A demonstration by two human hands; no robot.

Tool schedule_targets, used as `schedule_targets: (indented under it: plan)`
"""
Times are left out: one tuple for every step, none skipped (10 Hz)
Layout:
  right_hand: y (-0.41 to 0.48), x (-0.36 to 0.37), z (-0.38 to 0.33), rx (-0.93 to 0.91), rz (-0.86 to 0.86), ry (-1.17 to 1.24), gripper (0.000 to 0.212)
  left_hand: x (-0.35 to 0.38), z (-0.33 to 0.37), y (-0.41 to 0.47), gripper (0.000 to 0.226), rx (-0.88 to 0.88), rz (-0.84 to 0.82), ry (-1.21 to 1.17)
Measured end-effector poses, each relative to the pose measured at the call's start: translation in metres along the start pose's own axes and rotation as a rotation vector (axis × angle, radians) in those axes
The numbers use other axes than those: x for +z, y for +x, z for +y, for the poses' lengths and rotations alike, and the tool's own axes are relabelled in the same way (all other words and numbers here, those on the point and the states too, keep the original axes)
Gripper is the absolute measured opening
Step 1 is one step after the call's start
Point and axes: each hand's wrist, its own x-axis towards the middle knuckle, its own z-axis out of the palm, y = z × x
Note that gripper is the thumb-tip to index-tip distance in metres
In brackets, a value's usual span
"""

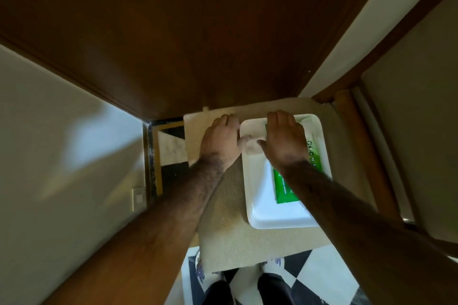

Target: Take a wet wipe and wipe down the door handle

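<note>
A green pack of wet wipes (pixel 285 187) lies in a white tray (pixel 262 215) on a beige cloth-covered surface (pixel 230 240). My right hand (pixel 285 138) hovers flat, palm down, over the far end of the pack, fingers together and extended, holding nothing. My left hand (pixel 220 138) is flat, palm down, on the cloth just left of the tray, its thumb reaching over the tray's rim. A dark brown wooden door (pixel 186 32) fills the upper view. No door handle shows in this frame.
A pale wall (pixel 49 143) stands on the left, with a small white switch plate (pixel 138 198). Brown door framing and a pale panel (pixel 409 94) rise on the right. A black-and-white checkered floor (pixel 319 277) and my shoes lie below.
</note>
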Motion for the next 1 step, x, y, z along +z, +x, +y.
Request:
schedule_targets:
  plan:
    - [-0.0072,-0.0471,-0.0066,-0.153,0.006,-0.069,0.09,-0.048,-0.0055,-0.0125,0.067,0.058,0.055,0.056]
